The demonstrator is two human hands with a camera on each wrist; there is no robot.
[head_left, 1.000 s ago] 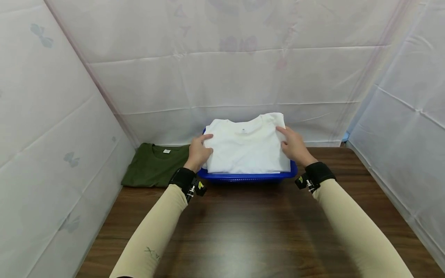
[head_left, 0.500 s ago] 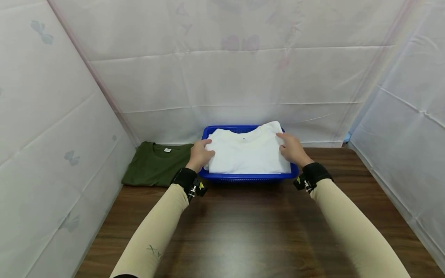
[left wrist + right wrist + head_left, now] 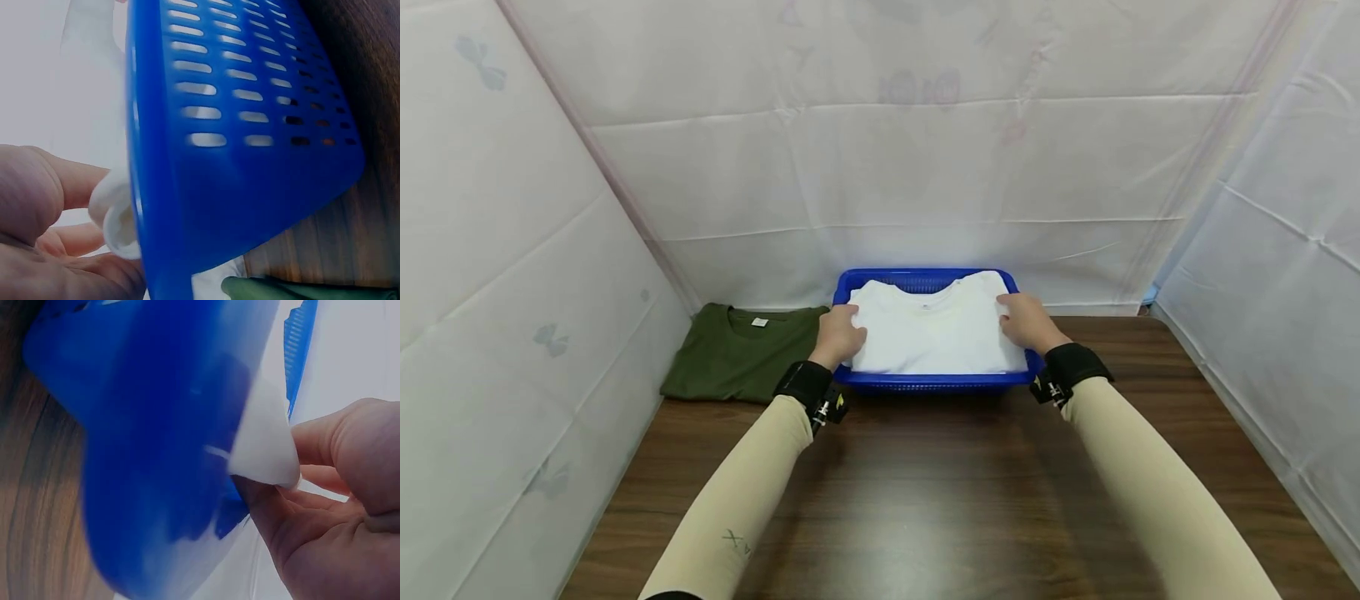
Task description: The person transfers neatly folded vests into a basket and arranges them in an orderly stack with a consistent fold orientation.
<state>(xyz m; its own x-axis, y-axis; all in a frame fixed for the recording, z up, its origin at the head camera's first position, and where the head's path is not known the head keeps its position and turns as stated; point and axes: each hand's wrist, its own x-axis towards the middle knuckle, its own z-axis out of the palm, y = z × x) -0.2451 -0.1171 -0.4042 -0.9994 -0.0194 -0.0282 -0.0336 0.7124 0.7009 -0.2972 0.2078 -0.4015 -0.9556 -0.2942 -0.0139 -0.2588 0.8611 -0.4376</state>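
The folded white cotton T-shirt (image 3: 934, 332) lies in the blue slotted plastic basket (image 3: 925, 382) at the table's twelve o'clock. It should go down level, edges kept inside the rim. The left hand (image 3: 838, 335) pinches its nine o'clock edge, fingers curled; the right hand (image 3: 1024, 322) grips its three o'clock edge likewise.

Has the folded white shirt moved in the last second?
Yes. The white shirt has come down into the blue basket; the basket's far rim, hidden before, now shows above it.
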